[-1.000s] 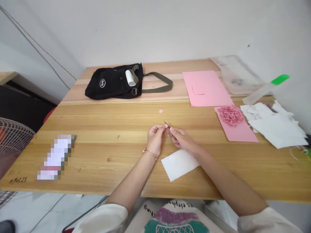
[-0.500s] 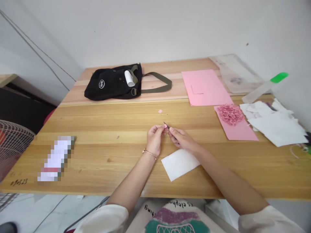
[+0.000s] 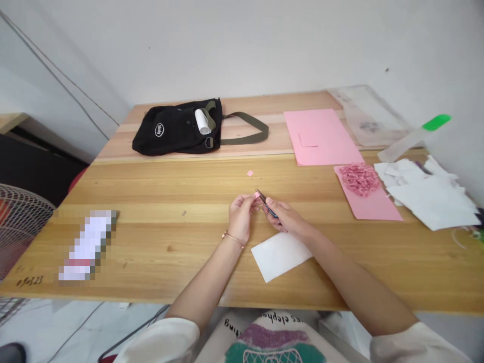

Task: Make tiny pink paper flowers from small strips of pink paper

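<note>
Both forearms are bare. A loose white sleeve (image 3: pixel 161 343) ends above the left elbow, and the right sleeve (image 3: pixel 414 345) matches it. A thin rose-gold bracelet (image 3: pixel 233 238) circles the wrist of the left hand (image 3: pixel 242 216). Lower down, a cream front (image 3: pixel 242 327) carries black lettering and a purple-and-teal print, possibly the shirt's own.

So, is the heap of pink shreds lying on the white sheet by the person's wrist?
No, the pink shreds lie on a small pink sheet at the right, apart from the white sheet.
</note>
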Available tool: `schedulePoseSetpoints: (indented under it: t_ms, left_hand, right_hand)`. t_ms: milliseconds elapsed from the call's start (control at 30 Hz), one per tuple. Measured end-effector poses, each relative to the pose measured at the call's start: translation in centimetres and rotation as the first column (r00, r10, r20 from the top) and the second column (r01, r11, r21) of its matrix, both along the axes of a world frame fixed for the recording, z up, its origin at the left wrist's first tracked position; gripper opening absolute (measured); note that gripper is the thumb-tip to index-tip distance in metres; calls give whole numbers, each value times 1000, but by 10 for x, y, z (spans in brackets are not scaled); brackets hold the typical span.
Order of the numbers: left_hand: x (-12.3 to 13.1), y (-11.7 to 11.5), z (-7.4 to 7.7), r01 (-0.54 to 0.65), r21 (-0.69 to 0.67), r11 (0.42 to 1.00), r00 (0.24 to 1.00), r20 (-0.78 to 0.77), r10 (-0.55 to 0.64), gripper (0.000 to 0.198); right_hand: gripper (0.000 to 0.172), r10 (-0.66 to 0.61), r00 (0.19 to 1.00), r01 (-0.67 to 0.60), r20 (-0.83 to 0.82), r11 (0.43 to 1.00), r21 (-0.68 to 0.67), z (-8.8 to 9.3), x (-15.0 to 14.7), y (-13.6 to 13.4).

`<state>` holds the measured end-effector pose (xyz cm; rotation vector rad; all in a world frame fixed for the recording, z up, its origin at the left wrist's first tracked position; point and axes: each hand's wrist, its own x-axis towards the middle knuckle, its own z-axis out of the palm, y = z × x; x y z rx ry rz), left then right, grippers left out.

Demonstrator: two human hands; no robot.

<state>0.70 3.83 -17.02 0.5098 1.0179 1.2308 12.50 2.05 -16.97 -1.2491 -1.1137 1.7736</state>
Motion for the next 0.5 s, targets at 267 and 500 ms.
schedulePoseSetpoints:
  t_ms: [267,500]
  left_hand:
    - [0,0,-2,-3,-3,1000,999,-48,3,13]
    - [-1,0,-1,105,45,993,990,-94,-101,10]
  right_hand:
    - [37,-45,999,45,-7,999,9,-1,-2,-1]
    - [38,-290,949,293,-124,956,5,-2,-3,0]
